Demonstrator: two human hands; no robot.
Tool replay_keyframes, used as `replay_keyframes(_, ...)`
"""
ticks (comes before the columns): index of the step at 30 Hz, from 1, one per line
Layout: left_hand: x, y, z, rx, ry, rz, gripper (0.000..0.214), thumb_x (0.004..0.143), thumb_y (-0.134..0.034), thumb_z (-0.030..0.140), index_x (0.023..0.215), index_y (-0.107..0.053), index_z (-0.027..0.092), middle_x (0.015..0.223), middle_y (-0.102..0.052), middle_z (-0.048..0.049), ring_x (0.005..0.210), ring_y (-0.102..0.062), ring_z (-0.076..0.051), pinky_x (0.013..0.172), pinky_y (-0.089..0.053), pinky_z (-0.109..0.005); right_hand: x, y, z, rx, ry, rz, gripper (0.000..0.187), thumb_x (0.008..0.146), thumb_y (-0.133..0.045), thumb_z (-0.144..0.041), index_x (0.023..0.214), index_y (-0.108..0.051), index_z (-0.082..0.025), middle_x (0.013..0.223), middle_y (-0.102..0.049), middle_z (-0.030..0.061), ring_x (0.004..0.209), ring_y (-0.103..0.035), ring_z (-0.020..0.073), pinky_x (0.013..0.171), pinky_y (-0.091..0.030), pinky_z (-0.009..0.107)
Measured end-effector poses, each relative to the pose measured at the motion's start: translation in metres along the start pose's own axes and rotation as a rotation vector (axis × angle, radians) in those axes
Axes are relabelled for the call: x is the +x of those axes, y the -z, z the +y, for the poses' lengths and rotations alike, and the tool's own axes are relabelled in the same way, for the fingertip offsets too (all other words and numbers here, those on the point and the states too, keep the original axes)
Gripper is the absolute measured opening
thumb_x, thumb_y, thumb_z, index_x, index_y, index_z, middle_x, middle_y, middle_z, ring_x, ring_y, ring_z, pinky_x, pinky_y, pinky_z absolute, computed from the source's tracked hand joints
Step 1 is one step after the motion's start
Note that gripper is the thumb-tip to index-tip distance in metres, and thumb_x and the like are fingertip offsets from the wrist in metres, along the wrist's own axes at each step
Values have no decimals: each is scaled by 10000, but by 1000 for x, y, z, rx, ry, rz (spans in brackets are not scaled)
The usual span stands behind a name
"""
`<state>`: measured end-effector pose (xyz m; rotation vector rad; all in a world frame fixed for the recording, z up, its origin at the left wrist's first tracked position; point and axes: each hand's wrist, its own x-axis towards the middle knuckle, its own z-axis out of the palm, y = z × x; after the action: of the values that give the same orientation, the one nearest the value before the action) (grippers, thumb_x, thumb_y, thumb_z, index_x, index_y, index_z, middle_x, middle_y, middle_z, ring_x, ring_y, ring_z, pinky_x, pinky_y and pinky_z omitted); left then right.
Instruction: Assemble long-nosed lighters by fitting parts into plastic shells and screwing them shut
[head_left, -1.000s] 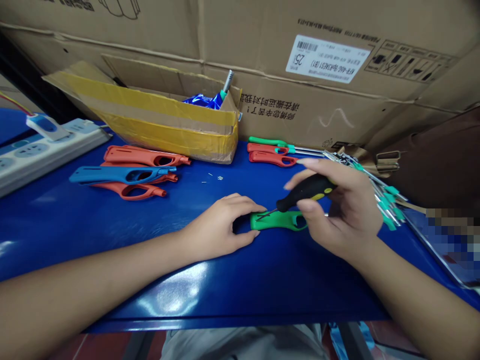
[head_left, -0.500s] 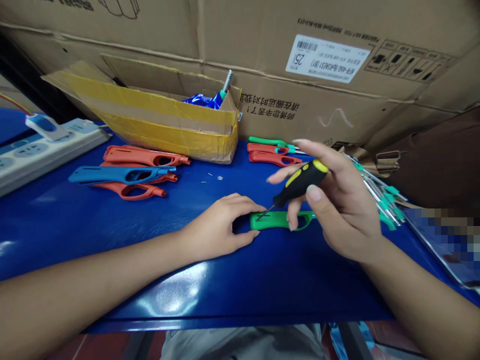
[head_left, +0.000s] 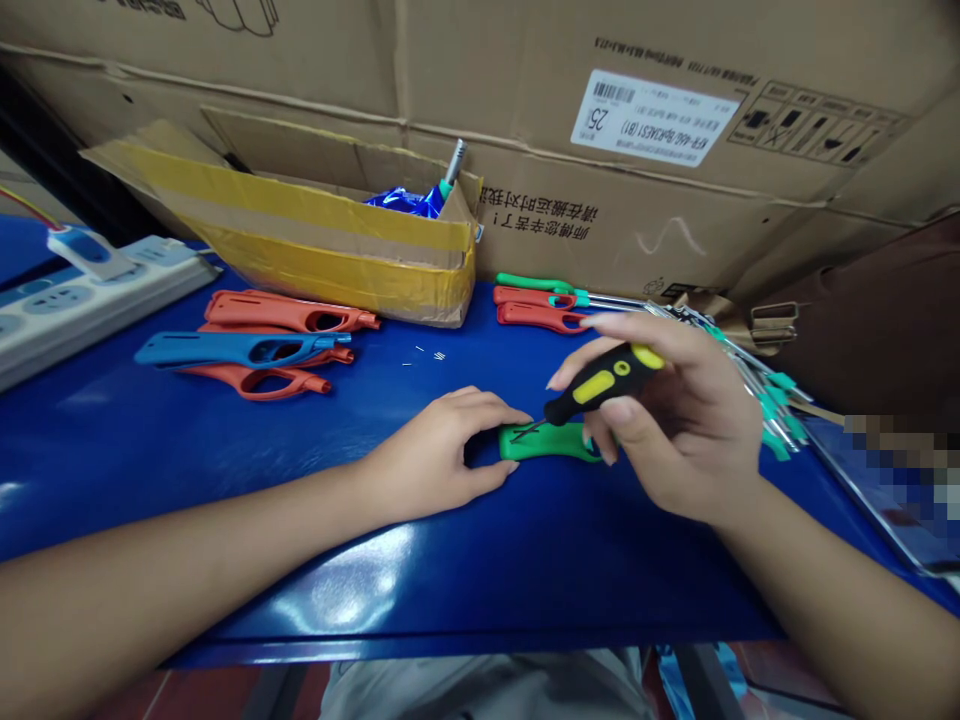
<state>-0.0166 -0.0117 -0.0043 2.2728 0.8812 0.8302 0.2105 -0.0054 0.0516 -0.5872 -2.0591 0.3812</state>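
A green lighter casing (head_left: 551, 443) lies flat on the blue table (head_left: 450, 590) in front of me. My left hand (head_left: 469, 445) pinches its left end between thumb and fingers. My right hand (head_left: 667, 420) is closed round the black and yellow handle of a screwdriver (head_left: 604, 383). The screwdriver leans down to the left, and its thin tip meets the top of the casing near the slot. Whether the tip sits in a hole is too small to tell. The casing's right end is hidden behind my right hand.
Red and blue lighter casings (head_left: 232, 350) lie at left, near a white power strip (head_left: 112, 290). Small metal pins (head_left: 439, 356) are scattered mid-table. A taped cardboard box (head_left: 337, 255) stands behind. More red casings (head_left: 536, 317) and metal lighter tubes (head_left: 757, 390) lie at right.
The screwdriver handle has turned and dropped lower in my right hand, and my fingers have shifted round it. My left hand and the green casing have not visibly moved.
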Motion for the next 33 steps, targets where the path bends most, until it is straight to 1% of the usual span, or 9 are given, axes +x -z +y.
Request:
replay_keyframes(4,1,0,1,-4,0,-10,306,867,-703,169,1172,-672,171,1099,-729,-60,1048,-660,-210,961,-527,-363,1,2,1,-283,194,125,512,797,-840,-242,1278,-667,-267,974,-775,43,711,-710,201,563,-604,323)
replay_keyframes(6,1,1,1,-2,-4,-3,319,866,-707,168,1183,-668,180,1103,-730,-56,1049,-662,-208,961,-527,-361,1,3,2,-282,251,109,496,866,-766,-268,1345,-635,-269,1052,-778,65,721,-712,208,590,-613,348)
replay_keyframes(9,0,0,1,2,-7,1,329,859,-716,166,1183,-669,203,1108,-732,-46,1052,-665,-210,964,-525,-360,-1,1,1,-54,79,5,499,1004,-523,-229,1494,-484,-315,1238,-730,81,668,-706,178,519,-602,338)
replay_keyframes(11,0,0,0,1,-8,0,330,857,-719,166,1181,-671,206,1107,-732,-42,1049,-665,-209,964,-525,-357,-2,0,0,6,-1,1,479,1004,-531,-227,1470,-500,-333,1184,-741,64,637,-695,170,481,-588,323)
replay_keyframes(15,0,0,-1,-11,-3,-10,327,865,-712,164,1189,-671,181,1104,-730,-49,1049,-658,-204,962,-523,-353,-1,1,1,-182,180,105,501,872,-746,-189,1343,-625,-311,994,-766,43,757,-715,214,604,-624,347)
replay_keyframes(17,1,0,-1,-12,0,-7,330,865,-714,165,1192,-670,179,1110,-728,-52,1054,-657,-206,965,-521,-356,-1,2,1,-220,291,63,552,883,-714,-183,1411,-578,-270,1088,-764,72,859,-726,236,682,-638,378)
replay_keyframes(21,0,0,0,-7,3,-3,329,856,-722,165,1180,-674,188,1107,-726,-51,1053,-658,-212,970,-518,-364,-2,-1,-3,11,145,-69,611,944,-516,-114,1533,-420,-245,1318,-675,110,1047,-713,251,744,-644,415)
replay_keyframes(28,1,1,1,-23,-2,-23,310,868,-706,148,1176,-678,173,1091,-722,-46,1039,-649,-201,959,-509,-351,0,0,0,-253,244,103,490,842,-760,-173,1309,-636,-259,876,-750,31,681,-681,204,546,-566,325)
replay_keyframes(33,1,0,0,-12,-26,-9,342,872,-718,156,1209,-667,179,1114,-722,-43,1055,-644,-196,968,-500,-345,-2,2,-1,6,15,-53,513,989,-493,-156,1488,-477,-273,1323,-681,92,880,-723,204,634,-617,343)
